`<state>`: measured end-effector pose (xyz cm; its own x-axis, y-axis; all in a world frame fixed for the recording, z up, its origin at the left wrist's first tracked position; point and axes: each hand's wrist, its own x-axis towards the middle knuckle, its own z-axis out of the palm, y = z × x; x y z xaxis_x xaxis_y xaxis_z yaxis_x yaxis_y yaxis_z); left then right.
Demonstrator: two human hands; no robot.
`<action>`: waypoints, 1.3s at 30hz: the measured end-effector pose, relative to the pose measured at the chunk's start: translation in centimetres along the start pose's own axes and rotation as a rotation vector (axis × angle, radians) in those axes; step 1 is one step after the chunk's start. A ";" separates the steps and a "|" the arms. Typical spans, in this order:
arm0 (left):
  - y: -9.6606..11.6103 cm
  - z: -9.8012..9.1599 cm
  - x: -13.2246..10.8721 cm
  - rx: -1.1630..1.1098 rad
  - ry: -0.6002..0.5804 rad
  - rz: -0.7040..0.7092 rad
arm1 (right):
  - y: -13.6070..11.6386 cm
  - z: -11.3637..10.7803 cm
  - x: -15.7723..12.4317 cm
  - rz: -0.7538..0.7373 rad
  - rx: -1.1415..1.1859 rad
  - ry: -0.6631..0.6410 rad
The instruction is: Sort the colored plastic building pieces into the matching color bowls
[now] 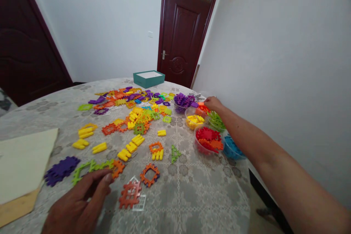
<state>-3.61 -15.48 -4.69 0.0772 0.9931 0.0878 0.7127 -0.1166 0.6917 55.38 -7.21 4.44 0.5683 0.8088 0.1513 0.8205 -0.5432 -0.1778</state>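
Observation:
My left hand [79,201] lies low at the left, thumb and index fingertips brought together in front of a green toothed building piece [82,170] and an orange toothed piece [118,168]. What sits between its fingertips, if anything, is hidden. My right hand [215,103] reaches far out to the bowl of orange pieces [203,108]; its fingers are small and partly hidden. Near the left hand lie a reddish toothed piece [130,194] over a white grid, an orange square frame [149,174] and a stack of purple pieces [61,170].
Bowls of purple [184,100], yellow [195,120], green [216,121], red [208,139] and blue pieces [233,148] line the table's right side. A mixed pile [128,98] spreads before a teal box [148,80]. Cream boards [26,162] lie at left.

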 end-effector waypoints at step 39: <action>2.3 -1.8 1.5 -1.184 0.405 -0.231 | -26.7 8.6 -21.9 -0.880 0.080 -0.293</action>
<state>-3.08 -14.29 -1.64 -0.3321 0.9417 -0.0528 -0.3905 -0.0863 0.9165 20.50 -8.47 -2.52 -0.3035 0.9527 0.0143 0.9357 0.3008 -0.1840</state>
